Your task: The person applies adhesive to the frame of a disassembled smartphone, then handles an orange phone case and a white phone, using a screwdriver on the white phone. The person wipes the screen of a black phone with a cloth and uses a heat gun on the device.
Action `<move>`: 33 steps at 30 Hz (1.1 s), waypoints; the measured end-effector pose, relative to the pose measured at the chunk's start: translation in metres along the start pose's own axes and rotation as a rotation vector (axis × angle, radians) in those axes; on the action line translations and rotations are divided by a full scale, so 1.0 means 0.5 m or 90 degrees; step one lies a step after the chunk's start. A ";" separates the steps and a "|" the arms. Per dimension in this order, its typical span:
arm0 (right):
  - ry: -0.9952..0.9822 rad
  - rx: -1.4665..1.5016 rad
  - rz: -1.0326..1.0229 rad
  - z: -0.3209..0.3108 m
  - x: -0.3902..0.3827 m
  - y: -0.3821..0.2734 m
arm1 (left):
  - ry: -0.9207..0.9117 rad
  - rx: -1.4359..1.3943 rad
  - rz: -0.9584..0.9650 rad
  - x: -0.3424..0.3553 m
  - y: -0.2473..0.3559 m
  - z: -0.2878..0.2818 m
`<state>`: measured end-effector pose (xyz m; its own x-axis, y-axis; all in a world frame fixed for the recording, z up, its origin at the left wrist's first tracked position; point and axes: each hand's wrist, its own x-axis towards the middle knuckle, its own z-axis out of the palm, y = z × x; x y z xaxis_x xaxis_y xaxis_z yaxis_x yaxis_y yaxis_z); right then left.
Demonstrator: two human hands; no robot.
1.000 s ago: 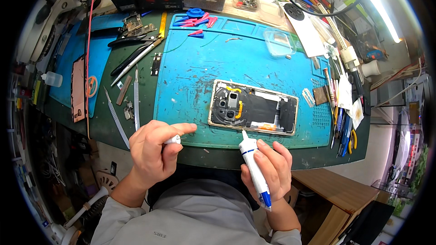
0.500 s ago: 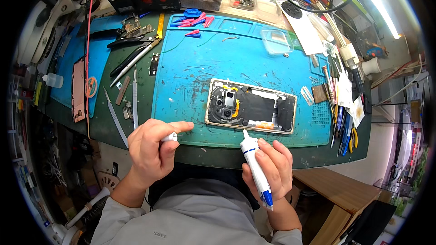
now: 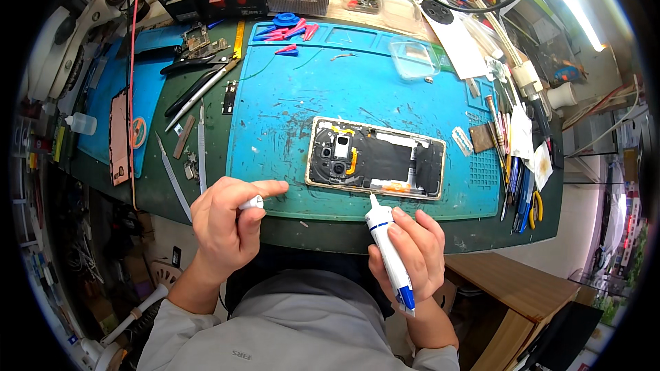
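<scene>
An opened smartphone (image 3: 385, 160) lies flat on the blue work mat (image 3: 275, 96), its back cover off and its cameras at the left end. My right hand (image 3: 414, 254) grips a white glue tube (image 3: 388, 244) with a blue tail end. The tube's narrow nozzle points up at the phone's near long edge; whether it touches cannot be made out. Left of the phone, my left hand (image 3: 227, 227) pinches a small white cap (image 3: 251, 203) between thumb and fingers, its index finger stretched toward the phone.
Tweezers (image 3: 174, 175) and a scalpel-like tool (image 3: 201, 148) lie left of the mat. A pink phone back panel (image 3: 119, 137) rests farther left. Pink and blue clips (image 3: 295, 31) and a clear plastic box (image 3: 414, 60) sit at the back. Pliers (image 3: 535, 211) and several hand tools line the right side.
The whole view has shifted slightly, with the phone and mat a little more to the left. Both hands keep their hold on the tube and the cap.
</scene>
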<state>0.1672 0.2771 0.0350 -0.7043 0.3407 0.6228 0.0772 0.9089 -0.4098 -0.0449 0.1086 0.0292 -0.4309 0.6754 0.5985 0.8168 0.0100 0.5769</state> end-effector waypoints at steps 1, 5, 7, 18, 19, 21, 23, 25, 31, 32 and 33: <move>0.001 0.001 0.001 0.000 -0.001 0.000 | -0.003 0.002 -0.002 0.001 0.001 -0.001; 0.003 0.004 0.004 -0.002 -0.002 0.001 | -0.009 0.007 -0.008 0.002 0.003 -0.002; 0.004 0.005 0.007 -0.004 -0.003 0.002 | -0.009 0.009 -0.011 0.001 0.003 -0.002; 0.007 0.012 0.017 -0.008 -0.008 0.008 | -0.005 0.009 -0.026 -0.002 0.005 0.002; 0.003 0.015 0.015 -0.009 -0.007 0.007 | -0.001 0.007 -0.026 -0.002 0.005 0.002; -0.007 0.021 0.009 -0.012 -0.007 0.007 | 0.006 0.002 -0.024 -0.002 0.005 0.004; -0.002 0.019 0.011 -0.014 -0.010 0.008 | 0.003 0.002 -0.026 -0.001 0.006 0.004; -0.003 0.021 0.011 -0.013 -0.009 0.010 | 0.003 0.004 -0.032 -0.001 0.006 0.004; 0.004 0.018 0.015 -0.019 -0.012 0.016 | 0.007 0.005 -0.036 -0.001 0.009 0.005; 0.005 0.018 0.016 -0.020 -0.013 0.017 | 0.006 0.004 -0.036 -0.001 0.008 0.005; 0.005 0.018 0.018 -0.021 -0.014 0.017 | 0.005 0.002 -0.035 0.000 0.008 0.005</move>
<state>0.1800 0.2852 0.0340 -0.6960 0.3682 0.6164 0.0765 0.8916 -0.4463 -0.0405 0.1104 0.0300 -0.4790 0.6676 0.5701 0.7926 0.0497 0.6077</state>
